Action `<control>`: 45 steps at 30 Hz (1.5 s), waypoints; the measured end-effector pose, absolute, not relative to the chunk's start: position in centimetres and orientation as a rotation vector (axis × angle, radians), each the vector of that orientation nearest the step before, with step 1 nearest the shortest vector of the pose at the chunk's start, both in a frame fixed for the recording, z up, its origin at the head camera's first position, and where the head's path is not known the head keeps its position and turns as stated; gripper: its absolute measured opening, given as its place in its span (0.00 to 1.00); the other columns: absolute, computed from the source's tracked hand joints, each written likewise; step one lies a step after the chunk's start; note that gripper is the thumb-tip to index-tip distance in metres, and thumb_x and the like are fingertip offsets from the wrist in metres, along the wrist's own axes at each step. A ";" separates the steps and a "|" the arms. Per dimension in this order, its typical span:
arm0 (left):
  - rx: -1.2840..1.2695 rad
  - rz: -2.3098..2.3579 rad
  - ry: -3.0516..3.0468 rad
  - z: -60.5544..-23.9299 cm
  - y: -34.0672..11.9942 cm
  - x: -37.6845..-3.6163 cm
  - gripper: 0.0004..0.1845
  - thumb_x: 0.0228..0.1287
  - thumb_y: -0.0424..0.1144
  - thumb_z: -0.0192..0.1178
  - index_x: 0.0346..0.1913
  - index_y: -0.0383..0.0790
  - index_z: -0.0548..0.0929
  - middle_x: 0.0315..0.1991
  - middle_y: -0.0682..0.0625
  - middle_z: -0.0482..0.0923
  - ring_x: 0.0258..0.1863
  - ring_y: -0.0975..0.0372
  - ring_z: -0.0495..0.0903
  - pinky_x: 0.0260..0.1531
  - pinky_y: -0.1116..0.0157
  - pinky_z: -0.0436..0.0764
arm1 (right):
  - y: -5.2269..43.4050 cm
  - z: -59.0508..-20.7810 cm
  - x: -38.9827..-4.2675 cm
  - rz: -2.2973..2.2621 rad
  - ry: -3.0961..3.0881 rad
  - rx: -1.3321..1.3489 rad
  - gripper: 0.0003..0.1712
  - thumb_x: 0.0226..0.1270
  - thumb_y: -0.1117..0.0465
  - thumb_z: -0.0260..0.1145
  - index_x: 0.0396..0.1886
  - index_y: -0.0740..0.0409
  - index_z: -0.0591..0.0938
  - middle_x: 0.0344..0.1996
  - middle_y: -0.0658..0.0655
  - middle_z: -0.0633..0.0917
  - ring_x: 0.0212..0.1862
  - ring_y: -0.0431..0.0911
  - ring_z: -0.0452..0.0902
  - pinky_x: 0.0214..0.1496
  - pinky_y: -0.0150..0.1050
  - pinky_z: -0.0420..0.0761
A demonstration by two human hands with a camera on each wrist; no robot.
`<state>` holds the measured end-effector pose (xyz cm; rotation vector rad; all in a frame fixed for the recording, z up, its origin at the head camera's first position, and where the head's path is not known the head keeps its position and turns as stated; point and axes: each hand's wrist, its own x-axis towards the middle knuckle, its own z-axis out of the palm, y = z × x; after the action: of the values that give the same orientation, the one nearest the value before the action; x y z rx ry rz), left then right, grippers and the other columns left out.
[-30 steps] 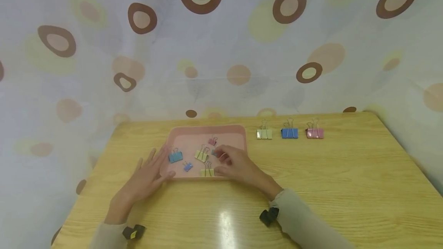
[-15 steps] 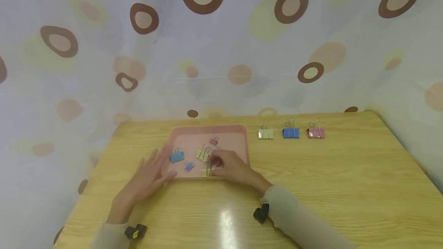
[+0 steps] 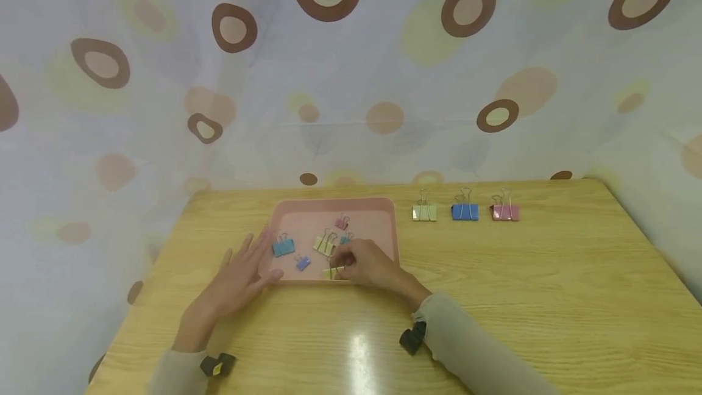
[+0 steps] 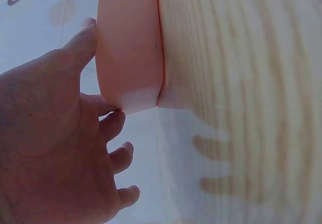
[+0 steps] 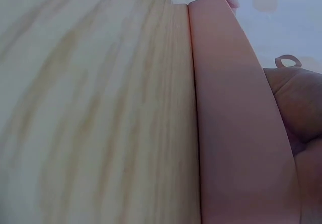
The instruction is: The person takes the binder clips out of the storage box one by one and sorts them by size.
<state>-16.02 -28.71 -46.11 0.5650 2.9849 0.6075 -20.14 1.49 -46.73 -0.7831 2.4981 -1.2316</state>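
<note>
A pink tray (image 3: pixel 334 202) lies on the wooden table with several small binder clips in it: blue (image 3: pixel 283 247), purple (image 3: pixel 303 263), yellow (image 3: pixel 324 244), teal (image 3: pixel 345 239) and pink (image 3: pixel 342 223). My right hand (image 3: pixel 339 262) reaches over the tray's near rim, its curled fingers pinching a yellow binder clip (image 3: pixel 331 272) at the front edge. My left hand (image 3: pixel 263 258) lies flat, fingers straight, against the tray's front left corner. In the left wrist view the thumb touches the tray wall (image 4: pixel 128 48). The right wrist view shows the tray wall (image 5: pixel 231 108) and a wire handle (image 5: pixel 288 61).
Three larger binder clips stand in a row on the table right of the tray: yellow (image 3: pixel 425 213), blue (image 3: pixel 464 211) and pink (image 3: pixel 505 212). A spotted curtain (image 3: pixel 351 78) hangs behind the table. Bare wood (image 3: pixel 548 297) stretches to the right and front.
My right hand has drawn back from the teal clip in the tray's middle to the yellow clip at the near edge. The left hand has stayed at the corner.
</note>
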 end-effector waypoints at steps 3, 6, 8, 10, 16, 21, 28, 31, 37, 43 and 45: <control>0.560 0.606 2.982 -46.1 -28.7 -16.1 0.43 0.78 0.60 0.52 0.83 0.41 0.50 0.83 0.43 0.46 0.79 0.36 0.43 0.69 0.27 0.42 | 1.6 -46.8 -20.2 -1.264 2.520 -0.786 0.09 0.58 0.67 0.77 0.38 0.54 0.89 0.35 0.47 0.87 0.38 0.40 0.80 0.43 0.35 0.82; 0.558 0.613 2.981 -46.1 -28.7 -16.1 0.43 0.78 0.59 0.52 0.83 0.41 0.50 0.83 0.43 0.46 0.80 0.36 0.43 0.70 0.28 0.42 | 1.9 -46.9 -20.3 -1.342 2.515 -0.797 0.08 0.58 0.67 0.77 0.37 0.55 0.89 0.35 0.48 0.86 0.38 0.41 0.80 0.42 0.36 0.82; 0.555 0.615 2.977 -46.2 -28.7 -16.2 0.43 0.78 0.59 0.52 0.83 0.41 0.50 0.83 0.44 0.45 0.80 0.37 0.43 0.70 0.28 0.41 | 2.1 -47.1 -20.3 -1.395 2.506 -0.796 0.08 0.59 0.67 0.77 0.37 0.56 0.88 0.35 0.49 0.85 0.38 0.42 0.81 0.42 0.36 0.82; 0.554 0.612 2.975 -46.3 -28.7 -16.2 0.43 0.78 0.59 0.52 0.83 0.42 0.50 0.83 0.44 0.45 0.80 0.37 0.42 0.70 0.28 0.41 | 2.3 -47.1 -20.3 -1.444 2.505 -0.791 0.07 0.58 0.68 0.76 0.37 0.57 0.88 0.36 0.50 0.86 0.38 0.43 0.82 0.42 0.36 0.83; 0.548 0.622 2.969 -46.5 -28.9 -16.1 0.44 0.77 0.60 0.52 0.83 0.42 0.50 0.83 0.45 0.45 0.80 0.37 0.42 0.70 0.28 0.41 | 2.7 -46.6 -20.1 -1.550 2.484 -0.711 0.07 0.57 0.67 0.75 0.36 0.56 0.89 0.39 0.51 0.88 0.40 0.43 0.84 0.43 0.36 0.85; 0.547 0.622 2.971 -46.5 -28.9 -16.2 0.44 0.77 0.61 0.52 0.84 0.42 0.49 0.83 0.45 0.45 0.80 0.38 0.42 0.70 0.28 0.41 | 3.4 -45.9 -19.8 -1.639 2.425 -0.685 0.07 0.60 0.68 0.75 0.39 0.60 0.89 0.41 0.55 0.88 0.42 0.46 0.86 0.49 0.38 0.86; 0.539 0.608 2.971 -46.5 -28.8 -16.2 0.44 0.78 0.61 0.51 0.84 0.43 0.48 0.83 0.45 0.44 0.80 0.39 0.41 0.71 0.29 0.41 | 4.9 -45.0 -19.2 -1.714 2.415 -0.675 0.08 0.61 0.67 0.77 0.39 0.63 0.88 0.40 0.57 0.89 0.43 0.49 0.86 0.50 0.38 0.86; 0.545 0.611 2.975 -46.4 -28.7 -16.2 0.44 0.78 0.60 0.52 0.83 0.42 0.49 0.83 0.45 0.45 0.80 0.38 0.42 0.71 0.29 0.41 | 5.7 -44.7 -19.0 -1.726 2.425 -0.638 0.08 0.62 0.66 0.77 0.40 0.61 0.88 0.41 0.55 0.88 0.44 0.48 0.86 0.50 0.38 0.86; 0.548 0.610 2.971 -46.2 -28.7 -16.1 0.44 0.77 0.60 0.52 0.83 0.40 0.50 0.83 0.44 0.45 0.80 0.37 0.42 0.71 0.29 0.42 | 7.6 -44.3 -18.5 -1.758 2.438 -0.605 0.10 0.61 0.67 0.77 0.41 0.62 0.88 0.41 0.56 0.88 0.44 0.50 0.86 0.49 0.38 0.86; 0.548 0.596 2.975 -46.1 -28.7 -16.1 0.44 0.77 0.60 0.52 0.83 0.42 0.49 0.83 0.45 0.44 0.80 0.38 0.42 0.71 0.29 0.42 | 9.5 -44.7 -18.3 -1.774 2.458 -0.568 0.11 0.62 0.65 0.77 0.44 0.62 0.88 0.42 0.57 0.88 0.45 0.50 0.86 0.48 0.36 0.87; 0.548 0.596 2.976 -46.2 -28.7 -16.1 0.44 0.77 0.60 0.52 0.84 0.42 0.49 0.83 0.45 0.44 0.80 0.38 0.42 0.71 0.29 0.42 | 10.1 -44.8 -18.4 -1.782 2.463 -0.557 0.12 0.63 0.66 0.77 0.44 0.62 0.87 0.43 0.58 0.88 0.45 0.51 0.86 0.48 0.36 0.86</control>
<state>-16.14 -28.67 -46.16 0.5482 2.9760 0.5958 -18.35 10.08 -44.78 -0.5572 2.4628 -1.7815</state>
